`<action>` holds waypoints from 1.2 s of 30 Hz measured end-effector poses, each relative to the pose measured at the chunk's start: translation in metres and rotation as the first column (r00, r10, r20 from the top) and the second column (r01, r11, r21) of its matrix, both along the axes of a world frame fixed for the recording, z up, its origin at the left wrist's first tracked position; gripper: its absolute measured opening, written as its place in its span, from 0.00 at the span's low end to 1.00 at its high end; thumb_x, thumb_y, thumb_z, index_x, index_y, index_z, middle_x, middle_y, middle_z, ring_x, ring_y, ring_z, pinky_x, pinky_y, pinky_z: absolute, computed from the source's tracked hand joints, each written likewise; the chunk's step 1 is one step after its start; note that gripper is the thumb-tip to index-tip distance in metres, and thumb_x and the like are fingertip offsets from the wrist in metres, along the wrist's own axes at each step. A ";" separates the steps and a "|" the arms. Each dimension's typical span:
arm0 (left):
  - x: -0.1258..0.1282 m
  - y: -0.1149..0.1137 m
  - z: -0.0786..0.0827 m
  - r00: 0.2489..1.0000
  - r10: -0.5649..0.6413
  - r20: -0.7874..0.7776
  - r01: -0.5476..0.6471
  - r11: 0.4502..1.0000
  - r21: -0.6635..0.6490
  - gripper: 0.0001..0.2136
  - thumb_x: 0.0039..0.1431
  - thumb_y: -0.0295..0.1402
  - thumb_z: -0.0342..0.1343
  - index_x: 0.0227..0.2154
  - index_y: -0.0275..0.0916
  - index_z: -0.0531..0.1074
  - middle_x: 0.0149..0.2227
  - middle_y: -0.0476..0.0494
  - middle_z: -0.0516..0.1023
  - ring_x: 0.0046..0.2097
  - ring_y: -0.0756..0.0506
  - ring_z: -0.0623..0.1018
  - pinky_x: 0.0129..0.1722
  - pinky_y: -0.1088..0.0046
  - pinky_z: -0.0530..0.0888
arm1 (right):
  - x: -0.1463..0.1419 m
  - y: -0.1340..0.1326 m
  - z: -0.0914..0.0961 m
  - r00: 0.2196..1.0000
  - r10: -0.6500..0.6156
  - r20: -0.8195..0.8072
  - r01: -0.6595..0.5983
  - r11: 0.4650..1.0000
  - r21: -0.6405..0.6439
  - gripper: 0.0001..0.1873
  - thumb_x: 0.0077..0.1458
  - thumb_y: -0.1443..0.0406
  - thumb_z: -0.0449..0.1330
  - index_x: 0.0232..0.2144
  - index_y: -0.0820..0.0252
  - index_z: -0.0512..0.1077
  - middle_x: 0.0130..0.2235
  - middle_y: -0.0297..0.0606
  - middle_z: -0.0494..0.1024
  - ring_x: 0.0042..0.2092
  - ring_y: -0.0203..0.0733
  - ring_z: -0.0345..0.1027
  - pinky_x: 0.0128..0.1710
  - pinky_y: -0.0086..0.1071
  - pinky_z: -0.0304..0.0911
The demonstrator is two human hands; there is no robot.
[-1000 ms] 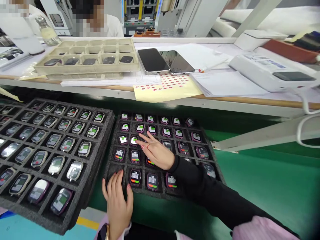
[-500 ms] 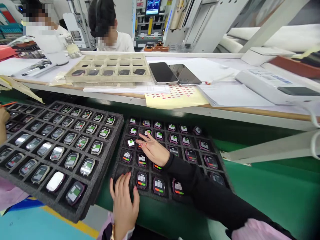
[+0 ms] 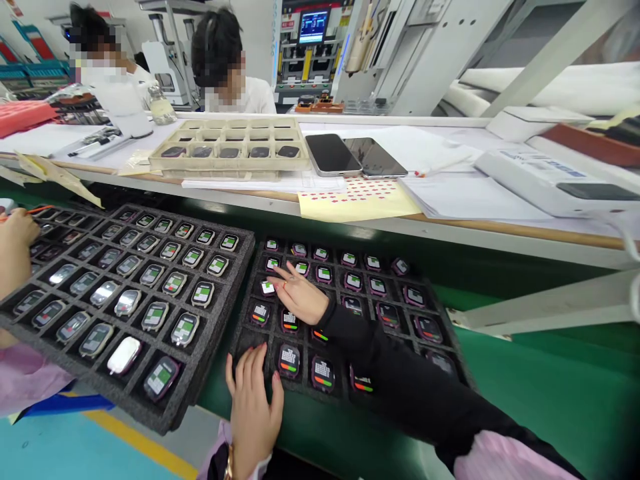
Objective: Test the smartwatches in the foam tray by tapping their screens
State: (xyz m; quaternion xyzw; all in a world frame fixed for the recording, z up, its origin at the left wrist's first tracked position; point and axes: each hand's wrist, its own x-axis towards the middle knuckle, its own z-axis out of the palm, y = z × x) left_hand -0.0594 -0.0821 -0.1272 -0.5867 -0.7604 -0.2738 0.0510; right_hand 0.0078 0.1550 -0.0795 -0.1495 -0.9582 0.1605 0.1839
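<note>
A dark foam tray (image 3: 231, 348) in front of me holds several smartwatches with lit screens, some white and green, others with text and a red-green band. My right hand (image 3: 303, 295) reaches over it, fingers stretched out. Its fingertips are at the right edge of a smartwatch (image 3: 268, 287) with a bright white and green screen, which sits in its compartment. My left hand (image 3: 255, 400) lies with fingers extended at the tray's near left corner, by a compartment with no watch in it. It holds nothing. My right forearm hides part of the tray.
On the left, a second foam tray (image 3: 187, 393) full of smartwatches tilts beside mine. A co-worker's hand (image 3: 17, 243) is at the far left. The shelf above carries a cream compartment box (image 3: 230, 163), two phones (image 3: 333, 155), papers and a white box (image 3: 560, 177). People sit beyond.
The view has shifted slightly, so the scene sits further right. My right hand's fingertips have come onto the edge of the white-lit smartwatch. The co-worker's hand shows more at left.
</note>
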 end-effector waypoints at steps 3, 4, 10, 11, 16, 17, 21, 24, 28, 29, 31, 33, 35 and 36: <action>0.000 0.000 0.000 1.000 -0.002 0.007 0.002 1.000 0.000 0.20 0.66 0.26 0.48 0.60 0.34 0.60 0.56 0.38 0.73 0.59 0.43 0.69 0.68 0.53 0.48 | 0.000 0.014 0.002 0.999 -0.045 0.004 0.045 0.999 -0.004 0.25 0.69 0.69 0.38 0.53 0.69 0.73 0.53 0.49 0.76 0.64 0.55 0.57 0.67 0.62 0.45; 0.000 -0.001 0.000 1.000 -0.004 0.009 0.004 1.000 0.000 0.20 0.66 0.26 0.48 0.60 0.34 0.60 0.56 0.38 0.73 0.59 0.43 0.69 0.68 0.53 0.47 | -0.002 0.018 0.001 0.999 -0.054 0.008 0.054 0.999 -0.006 0.25 0.69 0.69 0.38 0.53 0.70 0.73 0.53 0.49 0.76 0.64 0.55 0.57 0.67 0.62 0.44; 0.000 -0.001 0.001 1.000 -0.002 0.013 0.002 1.000 -0.006 0.20 0.66 0.26 0.49 0.60 0.34 0.60 0.56 0.39 0.73 0.59 0.44 0.69 0.68 0.55 0.47 | -0.021 0.037 -0.012 0.995 -0.097 0.020 0.098 0.995 -0.010 0.25 0.69 0.69 0.39 0.52 0.74 0.73 0.54 0.52 0.75 0.64 0.58 0.57 0.67 0.61 0.44; 0.000 -0.001 0.001 1.000 -0.001 0.011 0.001 1.000 -0.007 0.20 0.66 0.26 0.48 0.60 0.34 0.60 0.56 0.39 0.73 0.59 0.44 0.69 0.68 0.55 0.47 | -0.024 0.039 -0.014 0.995 -0.099 0.024 0.099 0.995 -0.010 0.25 0.69 0.69 0.39 0.52 0.74 0.73 0.53 0.53 0.75 0.64 0.58 0.57 0.66 0.61 0.44; 0.001 0.000 0.002 1.000 0.002 0.004 -0.002 1.000 0.007 0.20 0.66 0.26 0.48 0.60 0.34 0.60 0.56 0.39 0.73 0.59 0.43 0.69 0.68 0.55 0.47 | -0.022 0.044 -0.014 0.996 -0.090 0.027 0.091 0.996 -0.027 0.24 0.69 0.68 0.40 0.52 0.72 0.73 0.53 0.52 0.76 0.63 0.57 0.59 0.66 0.61 0.47; 0.001 0.000 0.002 1.000 -0.001 0.001 0.001 1.000 0.012 0.20 0.66 0.26 0.48 0.60 0.34 0.60 0.55 0.39 0.73 0.59 0.43 0.69 0.68 0.55 0.47 | -0.017 0.045 -0.013 0.996 -0.089 0.020 0.090 0.995 -0.033 0.25 0.69 0.68 0.39 0.52 0.69 0.73 0.53 0.50 0.76 0.63 0.55 0.59 0.66 0.60 0.47; 0.000 0.000 0.002 1.000 -0.010 -0.003 0.010 1.000 0.018 0.20 0.65 0.26 0.48 0.59 0.34 0.60 0.55 0.39 0.74 0.59 0.43 0.70 0.68 0.55 0.47 | 0.011 0.050 -0.005 0.993 -0.115 -0.008 0.115 0.992 -0.049 0.26 0.71 0.67 0.37 0.54 0.60 0.74 0.55 0.41 0.75 0.64 0.50 0.57 0.67 0.58 0.46; -0.001 0.000 0.001 1.000 -0.015 -0.002 0.015 1.000 0.015 0.20 0.65 0.26 0.49 0.59 0.34 0.60 0.55 0.39 0.74 0.59 0.43 0.69 0.68 0.55 0.46 | 0.033 0.054 -0.003 0.988 -0.151 -0.006 0.151 0.987 -0.048 0.27 0.71 0.66 0.37 0.52 0.61 0.75 0.53 0.43 0.76 0.63 0.52 0.58 0.67 0.61 0.47; -0.001 0.000 0.002 1.000 -0.017 -0.003 0.017 0.999 0.027 0.20 0.65 0.26 0.49 0.59 0.34 0.61 0.55 0.38 0.74 0.58 0.43 0.69 0.68 0.55 0.46 | 0.048 0.056 -0.007 0.985 -0.173 0.020 0.174 0.984 -0.025 0.27 0.70 0.67 0.37 0.49 0.62 0.76 0.52 0.44 0.78 0.62 0.54 0.61 0.65 0.62 0.49; -0.001 0.001 0.002 1.000 -0.016 -0.004 0.016 0.999 0.028 0.20 0.65 0.26 0.49 0.59 0.33 0.61 0.55 0.38 0.74 0.58 0.43 0.70 0.68 0.55 0.46 | 0.048 0.056 -0.008 0.985 -0.173 0.026 0.173 0.985 -0.016 0.27 0.69 0.67 0.37 0.49 0.62 0.76 0.52 0.44 0.77 0.62 0.54 0.61 0.65 0.62 0.50; -0.001 0.001 0.002 1.000 -0.012 -0.002 0.012 1.000 0.022 0.19 0.65 0.26 0.49 0.59 0.33 0.61 0.55 0.38 0.74 0.58 0.43 0.70 0.68 0.55 0.46 | 0.046 0.055 -0.010 0.985 -0.169 0.037 0.169 0.986 0.004 0.26 0.69 0.68 0.38 0.49 0.64 0.76 0.52 0.45 0.77 0.62 0.54 0.61 0.66 0.61 0.49; -0.001 0.001 0.002 1.000 -0.012 -0.002 0.012 1.000 0.018 0.19 0.65 0.26 0.49 0.59 0.34 0.61 0.55 0.38 0.74 0.58 0.43 0.70 0.68 0.55 0.46 | 0.041 0.053 -0.011 0.986 -0.162 0.050 0.160 0.987 0.027 0.26 0.68 0.69 0.39 0.49 0.67 0.76 0.51 0.48 0.77 0.62 0.56 0.60 0.66 0.63 0.47; 0.000 0.000 0.002 1.000 -0.014 -0.005 0.014 1.000 0.020 0.19 0.65 0.26 0.49 0.59 0.34 0.61 0.55 0.38 0.74 0.58 0.43 0.70 0.68 0.56 0.46 | 0.037 0.052 -0.011 0.986 -0.150 0.068 0.147 0.988 0.050 0.25 0.67 0.69 0.41 0.47 0.71 0.76 0.49 0.52 0.78 0.62 0.59 0.60 0.65 0.65 0.47; 0.000 0.000 0.001 1.000 -0.016 -0.006 0.016 1.000 0.022 0.19 0.65 0.26 0.49 0.59 0.34 0.61 0.55 0.39 0.74 0.58 0.43 0.70 0.68 0.56 0.45 | 0.036 0.052 -0.010 0.987 -0.144 0.076 0.140 0.988 0.060 0.24 0.67 0.69 0.41 0.46 0.73 0.76 0.48 0.54 0.79 0.61 0.60 0.61 0.65 0.65 0.47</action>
